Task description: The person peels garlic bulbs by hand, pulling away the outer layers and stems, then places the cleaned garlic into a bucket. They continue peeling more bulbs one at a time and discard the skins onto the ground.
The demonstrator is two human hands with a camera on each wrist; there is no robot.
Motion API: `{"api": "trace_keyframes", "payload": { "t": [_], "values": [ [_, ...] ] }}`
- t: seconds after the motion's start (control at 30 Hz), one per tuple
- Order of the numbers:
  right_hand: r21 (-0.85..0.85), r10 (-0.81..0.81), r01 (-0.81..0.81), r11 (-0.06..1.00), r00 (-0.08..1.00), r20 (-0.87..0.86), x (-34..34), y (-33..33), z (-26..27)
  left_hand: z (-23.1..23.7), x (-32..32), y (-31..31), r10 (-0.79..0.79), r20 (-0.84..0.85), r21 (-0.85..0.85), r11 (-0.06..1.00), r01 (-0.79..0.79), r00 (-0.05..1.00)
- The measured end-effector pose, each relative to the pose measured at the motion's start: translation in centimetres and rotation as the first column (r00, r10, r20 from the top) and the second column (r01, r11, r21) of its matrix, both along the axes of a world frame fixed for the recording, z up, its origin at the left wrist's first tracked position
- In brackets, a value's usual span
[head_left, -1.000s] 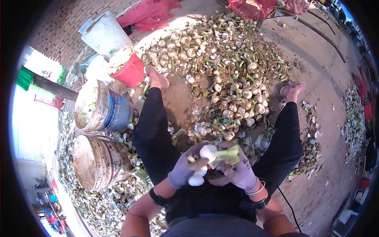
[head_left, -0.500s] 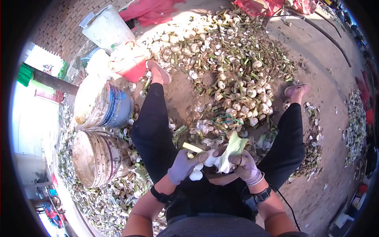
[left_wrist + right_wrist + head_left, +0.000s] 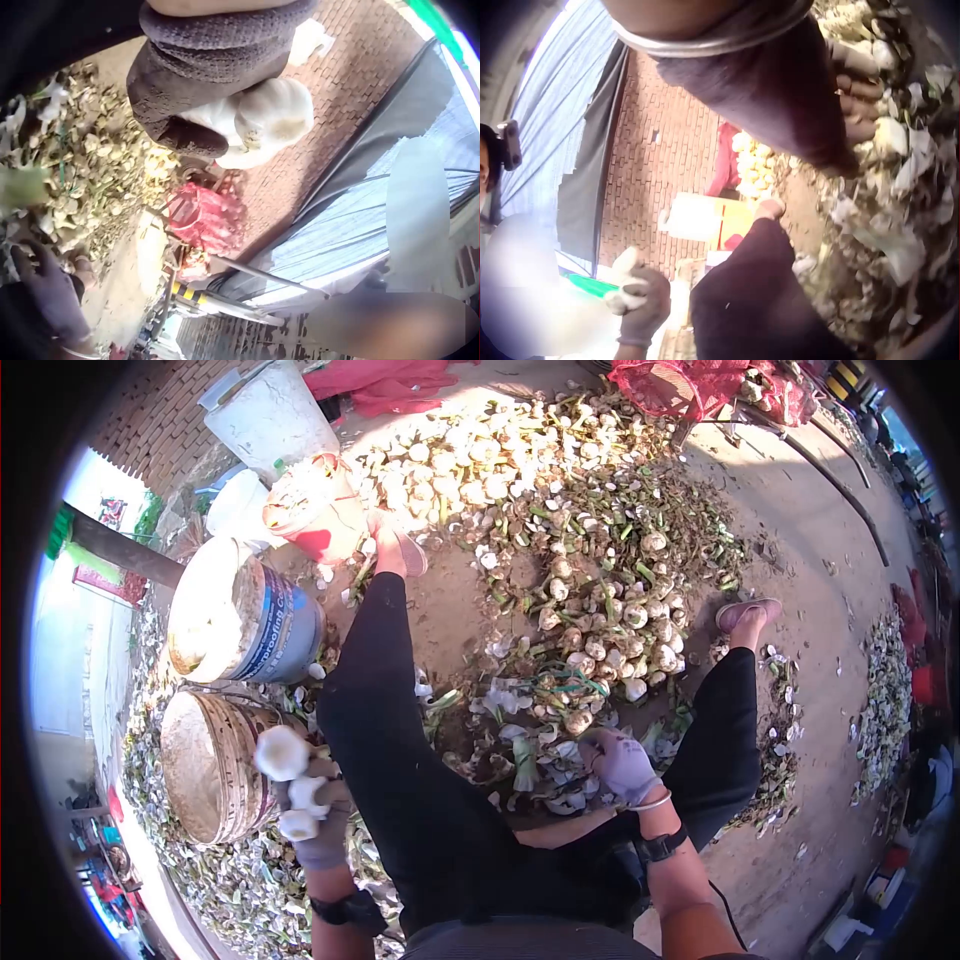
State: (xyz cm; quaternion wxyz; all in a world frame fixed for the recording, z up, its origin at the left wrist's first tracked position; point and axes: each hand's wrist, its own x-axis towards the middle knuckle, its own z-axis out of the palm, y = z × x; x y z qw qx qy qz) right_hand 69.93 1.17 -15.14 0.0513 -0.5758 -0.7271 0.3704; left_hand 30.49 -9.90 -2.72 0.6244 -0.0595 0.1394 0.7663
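My gloved left hand (image 3: pixel 328 830) holds a few peeled white garlic bulbs (image 3: pixel 282 754) out at the left, beside the rim of the nearer dirty bucket (image 3: pixel 195 770). In the left wrist view its fingers curl round the garlic (image 3: pixel 274 112). My right hand (image 3: pixel 620 765), in a glove with bare fingertips, hovers between the knees at the near edge of the heap of unpeeled garlic (image 3: pixel 640 630). Its fingers hang loosely bent, and no bulb shows in them. Below it lie pale peelings and a green leafy stalk (image 3: pixel 525 760).
A blue-labelled bucket (image 3: pixel 285 625), a red bucket (image 3: pixel 330 530) and a white bin (image 3: pixel 275 425) stand along the left. Peelings (image 3: pixel 240 880) cover the ground around the buckets. Red netting (image 3: pixel 660 385) and a long pole (image 3: pixel 825 490) lie at the back right.
My left hand has swung left and down with the garlic, from the lap to the nearer bucket. My right hand has let go of the leafy stalk and moved slightly forward.
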Motion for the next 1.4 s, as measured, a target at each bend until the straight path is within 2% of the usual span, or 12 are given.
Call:
{"api": "trace_keyframes", "payload": {
  "t": [0.13, 0.23, 0.4, 0.47, 0.57, 0.77, 0.87, 1.0, 1.07, 1.27, 1.33, 1.4],
  "values": [
    [0.435, -0.238, 0.192, 0.880, 0.970, 0.054, 0.7, 6.1, -5.0, 0.1, -18.1, -8.1, 0.511, -0.121, 0.037, 0.859, -0.511, 0.851],
    [0.417, -0.205, 0.121, 0.901, 0.965, 0.163, -1.3, 10.4, -6.3, 1.1, -20.2, -7.9, 0.366, 0.048, -0.083, 0.928, -0.362, 0.929],
    [0.344, -0.042, -0.097, 0.934, 0.926, 0.374, -1.9, 13.8, -10.9, -2.4, -32.9, 3.7, 0.165, -0.594, 0.162, 0.983, -0.083, 0.788],
    [0.363, -0.049, -0.078, 0.929, 0.943, 0.328, -1.0, 14.8, -12.6, 1.4, -32.4, 10.9, 0.385, -0.744, -0.081, 0.759, -0.646, 0.546],
    [0.326, -0.088, 0.033, 0.945, 0.984, 0.154, 0.0, 14.7, -11.9, 4.8, -31.4, 13.9, 0.306, -0.809, -0.233, 0.616, -0.752, 0.502],
    [0.219, -0.139, 0.123, 0.968, 0.989, 0.060, -1.4, 12.3, -10.4, 2.8, -7.3, 14.6, 0.102, -0.986, 0.006, 0.815, -0.580, 0.133],
    [0.183, -0.193, 0.159, 0.970, 0.962, 0.191, -1.0, 13.4, -12.1, -1.2, 5.3, 11.9, -0.184, -0.857, -0.209, 0.978, 0.001, 0.481],
    [0.082, -0.191, 0.193, 0.978, 0.981, -0.026, -0.6, 14.3, -10.8, -7.2, 14.3, 10.0, -0.531, -0.753, -0.344, 0.822, 0.454, 0.390],
    [-0.153, -0.363, 0.346, 0.926, 0.698, -0.617, -1.7, 10.5, -6.8, -8.9, 18.0, 9.6, -0.584, -0.564, -0.469, 0.808, 0.356, 0.584],
    [0.032, -0.192, 0.358, 0.933, 0.573, -0.797, -5.4, -1.0, 4.7, -6.5, 20.3, 8.9, -0.423, -0.738, -0.260, 0.897, 0.358, 0.525],
    [-0.158, -0.300, 0.365, 0.918, 0.373, -0.878, -4.9, -2.1, 6.8, -4.8, 19.6, 8.2, -0.382, -0.833, -0.275, 0.914, 0.299, 0.400],
    [-0.684, -0.694, 0.210, 0.699, -0.031, -0.719, -4.5, -2.7, 8.7, -3.9, 18.6, 7.4, -0.091, -0.971, -0.153, 0.948, 0.280, -0.222]
  ]
}}
